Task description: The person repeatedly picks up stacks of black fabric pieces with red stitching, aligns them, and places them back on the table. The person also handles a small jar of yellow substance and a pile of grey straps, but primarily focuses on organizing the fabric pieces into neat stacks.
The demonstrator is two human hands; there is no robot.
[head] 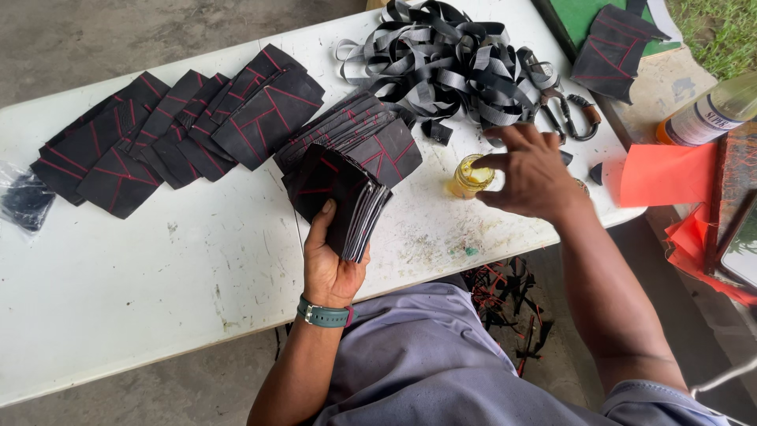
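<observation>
My left hand (331, 264) grips a thick stack of black pieces with red stitched lines (339, 193), held upright over the white table (158, 268). My right hand (532, 173) hovers over a small open jar of yellow glue (469, 175), fingers spread, index finger reaching toward the jar's mouth; it holds nothing. Behind the held stack, more of the same black pieces lie fanned out (367, 134), and a long overlapping row (181, 126) runs across the table's left half.
A tangle of grey and black straps (449, 63) lies at the table's far side, with scissors (568, 114) beside it. A squeeze bottle (706, 114) and red paper sheets (666, 173) sit at right. Scraps litter the floor (505, 296). A plastic bag (24, 197) rests at the left edge.
</observation>
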